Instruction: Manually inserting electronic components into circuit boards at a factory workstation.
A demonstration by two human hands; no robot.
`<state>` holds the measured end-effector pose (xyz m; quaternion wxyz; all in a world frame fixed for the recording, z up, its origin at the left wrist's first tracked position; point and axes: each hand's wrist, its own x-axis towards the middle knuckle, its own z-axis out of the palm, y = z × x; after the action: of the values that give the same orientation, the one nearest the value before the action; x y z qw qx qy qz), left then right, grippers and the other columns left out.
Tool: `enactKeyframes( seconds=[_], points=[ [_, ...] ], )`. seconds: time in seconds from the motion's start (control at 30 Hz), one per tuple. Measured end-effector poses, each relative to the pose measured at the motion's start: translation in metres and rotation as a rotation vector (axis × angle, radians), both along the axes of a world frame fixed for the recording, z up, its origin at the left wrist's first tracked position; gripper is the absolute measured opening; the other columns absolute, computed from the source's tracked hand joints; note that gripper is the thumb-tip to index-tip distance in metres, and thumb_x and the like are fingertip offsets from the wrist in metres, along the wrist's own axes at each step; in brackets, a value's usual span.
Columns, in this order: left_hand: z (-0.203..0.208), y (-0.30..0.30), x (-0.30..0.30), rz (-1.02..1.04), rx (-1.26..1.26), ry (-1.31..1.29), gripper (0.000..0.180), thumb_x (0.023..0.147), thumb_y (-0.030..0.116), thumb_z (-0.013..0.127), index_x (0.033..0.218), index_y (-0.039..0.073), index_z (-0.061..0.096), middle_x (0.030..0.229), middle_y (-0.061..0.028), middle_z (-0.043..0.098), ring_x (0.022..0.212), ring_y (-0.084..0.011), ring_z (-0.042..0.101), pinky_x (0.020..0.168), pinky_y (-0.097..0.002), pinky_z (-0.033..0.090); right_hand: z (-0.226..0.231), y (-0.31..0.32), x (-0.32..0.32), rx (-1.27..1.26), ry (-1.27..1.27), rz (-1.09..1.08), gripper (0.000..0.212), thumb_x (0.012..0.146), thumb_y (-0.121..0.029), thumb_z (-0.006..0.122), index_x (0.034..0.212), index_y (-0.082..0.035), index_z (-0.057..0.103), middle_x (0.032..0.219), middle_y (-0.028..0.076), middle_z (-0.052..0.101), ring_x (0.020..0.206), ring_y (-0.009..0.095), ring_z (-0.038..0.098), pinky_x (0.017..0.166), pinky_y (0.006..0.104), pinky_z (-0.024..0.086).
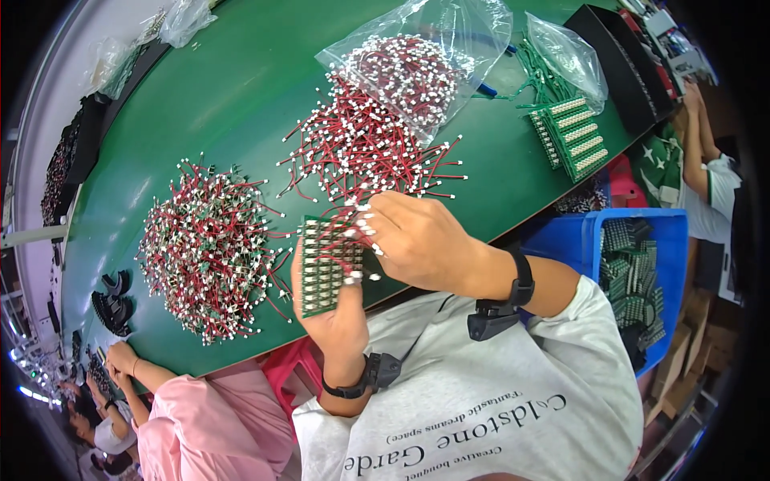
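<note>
My left hand [337, 327] grips a green circuit board panel [319, 276] set with rows of small white connectors, the thumb along its right edge. At the panel's upper right, my right hand [425, 240] has its fingers closed around several short red cables with white plugs [362, 220]. Some red wires lie across the panel's face; which of them are plugged in, I cannot tell. Left of the panel spreads a heap of red and dark cables with white ends [208, 252]. Beyond my hands lies another pile of loose red cables [357, 140].
A clear plastic bag [480, 40] partly covers the far pile. Connector boards [584, 144] are stacked at the green table's [249, 88] right, near a black box [622, 68]. A blue bin [672, 276] with boards stands at my right. A person in pink [212, 429] sits at my left.
</note>
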<state>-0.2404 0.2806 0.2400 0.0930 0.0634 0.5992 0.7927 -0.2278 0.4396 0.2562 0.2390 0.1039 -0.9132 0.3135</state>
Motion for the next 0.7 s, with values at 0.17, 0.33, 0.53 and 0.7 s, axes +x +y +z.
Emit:
enactKeyframes(
  seconds=[0.17, 0.33, 0.53, 0.7],
  points=[
    [0.007, -0.010, -0.019, 0.133, 0.109, -0.009, 0.060, 0.072, -0.015, 0.045, 0.131, -0.011, 0.043, 0.121, -0.0228, 0.056, 0.107, -0.0342, 0.062, 0.095, -0.0550, 0.053, 0.009, 0.058, 0.002, -0.098, 0.073, -0.056, 0.021, 0.071, 0.004, 0.071, 0.091, -0.003, 0.068, 0.087, 0.010, 0.061, 0.073, 0.027, 0.061, 0.063, 0.0356, 0.051],
    [0.006, -0.010, -0.019, 0.060, 0.154, -0.058, 0.065, 0.068, -0.011, 0.045, 0.133, -0.011, 0.041, 0.123, -0.0251, 0.054, 0.110, -0.0373, 0.060, 0.093, -0.0553, 0.054, 0.003, 0.086, 0.015, 0.005, -0.082, -0.103, 0.023, 0.069, 0.002, 0.075, 0.089, -0.008, 0.071, 0.091, 0.007, 0.059, 0.079, 0.024, 0.059, 0.066, 0.0340, 0.049],
    [0.010, 0.004, -0.018, 0.027, 0.197, -0.080, 0.063, 0.071, -0.013, 0.044, 0.134, -0.011, 0.041, 0.122, -0.0233, 0.056, 0.106, -0.0348, 0.062, 0.093, -0.0515, 0.054, 0.003, 0.084, 0.007, 0.107, -0.059, -0.088, 0.015, 0.070, 0.000, 0.073, 0.080, -0.007, 0.065, 0.091, 0.006, 0.057, 0.086, 0.025, 0.056, 0.074, 0.0358, 0.046],
    [0.012, 0.009, -0.018, 0.014, 0.227, -0.121, 0.062, 0.071, -0.014, 0.042, 0.132, -0.008, 0.042, 0.121, -0.0221, 0.055, 0.109, -0.0351, 0.061, 0.093, -0.0556, 0.054, 0.007, 0.082, 0.005, 0.109, -0.039, -0.080, 0.016, 0.071, -0.001, 0.072, 0.082, -0.005, 0.062, 0.092, 0.007, 0.057, 0.089, 0.026, 0.056, 0.077, 0.0366, 0.046]
  ],
)
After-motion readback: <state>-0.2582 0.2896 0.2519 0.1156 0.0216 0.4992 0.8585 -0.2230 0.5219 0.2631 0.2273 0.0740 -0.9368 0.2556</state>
